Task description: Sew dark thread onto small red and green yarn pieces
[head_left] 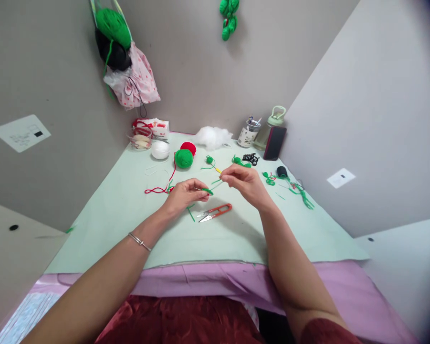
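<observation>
Between the thumb and fingers of my left hand (189,195) is a small green crocheted piece (208,191), partly hidden by the fingers. My right hand (244,180) is pinched closed just above and right of it. A thin strand of green yarn (216,185) runs from the piece up to those fingertips. A yellow-handled tool (218,170), perhaps a crochet hook, shows right at the right fingertips; whether they touch it I cannot tell. Orange-handled thread snips (216,211) lie on the table below the hands, beside green yarn scraps (191,213).
Green (183,158), red (188,147) and white (160,150) yarn balls sit back left. White stuffing (213,137), a pen cup (248,134), a bottle (267,136) and a phone (275,143) line the back. Green pieces and yarn ends (302,195) lie right.
</observation>
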`<state>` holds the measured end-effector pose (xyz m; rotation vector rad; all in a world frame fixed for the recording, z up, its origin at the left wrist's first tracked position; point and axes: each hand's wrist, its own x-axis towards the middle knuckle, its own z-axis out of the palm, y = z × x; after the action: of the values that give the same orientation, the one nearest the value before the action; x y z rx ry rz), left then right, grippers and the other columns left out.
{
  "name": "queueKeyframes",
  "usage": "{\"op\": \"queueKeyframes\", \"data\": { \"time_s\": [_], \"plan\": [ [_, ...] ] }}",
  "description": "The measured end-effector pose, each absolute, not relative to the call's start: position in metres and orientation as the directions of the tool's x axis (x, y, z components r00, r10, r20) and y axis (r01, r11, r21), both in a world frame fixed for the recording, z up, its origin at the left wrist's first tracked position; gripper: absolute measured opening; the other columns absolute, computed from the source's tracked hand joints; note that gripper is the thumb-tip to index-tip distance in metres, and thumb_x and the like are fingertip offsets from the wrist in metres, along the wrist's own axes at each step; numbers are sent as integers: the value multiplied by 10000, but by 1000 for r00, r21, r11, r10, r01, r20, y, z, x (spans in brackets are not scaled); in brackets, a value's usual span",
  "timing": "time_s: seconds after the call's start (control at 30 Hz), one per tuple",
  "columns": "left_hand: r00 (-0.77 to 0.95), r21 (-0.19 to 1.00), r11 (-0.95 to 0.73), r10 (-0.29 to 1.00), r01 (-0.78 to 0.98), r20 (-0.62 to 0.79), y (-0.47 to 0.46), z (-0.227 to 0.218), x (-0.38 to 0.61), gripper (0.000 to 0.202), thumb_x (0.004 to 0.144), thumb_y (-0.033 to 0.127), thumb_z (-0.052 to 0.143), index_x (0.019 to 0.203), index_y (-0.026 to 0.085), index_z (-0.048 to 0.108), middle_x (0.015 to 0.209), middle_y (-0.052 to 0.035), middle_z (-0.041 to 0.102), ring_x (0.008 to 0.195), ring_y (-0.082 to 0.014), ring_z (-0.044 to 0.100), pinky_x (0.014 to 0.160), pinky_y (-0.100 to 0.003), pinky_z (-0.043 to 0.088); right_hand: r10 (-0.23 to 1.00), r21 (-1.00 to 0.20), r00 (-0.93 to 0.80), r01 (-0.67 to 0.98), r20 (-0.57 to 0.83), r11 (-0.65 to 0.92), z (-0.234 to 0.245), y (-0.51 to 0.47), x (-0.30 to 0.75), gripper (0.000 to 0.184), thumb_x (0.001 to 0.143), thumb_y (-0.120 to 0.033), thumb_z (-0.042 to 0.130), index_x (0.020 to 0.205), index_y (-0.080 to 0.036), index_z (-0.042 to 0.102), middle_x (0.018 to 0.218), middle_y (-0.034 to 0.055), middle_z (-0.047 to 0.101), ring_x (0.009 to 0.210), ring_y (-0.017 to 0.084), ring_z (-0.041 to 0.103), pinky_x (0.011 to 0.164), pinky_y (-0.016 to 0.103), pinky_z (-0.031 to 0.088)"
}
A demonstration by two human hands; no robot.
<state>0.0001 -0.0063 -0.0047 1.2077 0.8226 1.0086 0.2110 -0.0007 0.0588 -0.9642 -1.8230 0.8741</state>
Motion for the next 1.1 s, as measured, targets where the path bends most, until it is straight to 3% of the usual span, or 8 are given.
{"op": "queueKeyframes", "data": {
  "time_s": [0.13, 0.27, 0.57, 1.1],
  "plan": [
    [369, 982, 33, 928, -188, 40, -6, -3, -2, 262, 742, 313, 770, 941, 165, 686, 917, -59, 737, 847, -182, 706, 898, -363, 514, 816, -657, -419, 489, 399, 573, 54, 1, 215, 116, 888, -269, 637, 840, -212, 726, 838, 30, 583, 743, 139, 527, 659, 288, 393],
    [379, 983, 23, 924, -184, 49, -7, 1, -2, 254, 764, 317, 750, 960, 164, 696, 931, -63, 732, 863, -184, 700, 909, -363, 514, 797, -585, -462, 545, 388, 600, 52, 3, 218, 127, 904, -214, 604, 874, -224, 727, 834, 22, 558, 736, 138, 535, 678, 291, 402],
    [373, 983, 27, 927, -182, 44, -7, 1, -2, 247, 770, 317, 740, 950, 151, 702, 924, -67, 728, 845, -178, 694, 894, -351, 520, 786, -515, -494, 595, 372, 618, 54, 2, 219, 144, 906, -173, 595, 869, -214, 729, 848, 24, 559, 750, 133, 544, 707, 283, 406],
    [401, 991, 47, 916, -127, 8, -7, 0, -3, 256, 783, 329, 728, 963, 148, 712, 862, -57, 733, 807, -170, 698, 858, -326, 517, 757, -514, -546, 562, 359, 648, 53, 2, 216, 152, 903, -144, 591, 861, -204, 724, 840, 22, 567, 775, 131, 557, 711, 270, 419]
  ]
}}
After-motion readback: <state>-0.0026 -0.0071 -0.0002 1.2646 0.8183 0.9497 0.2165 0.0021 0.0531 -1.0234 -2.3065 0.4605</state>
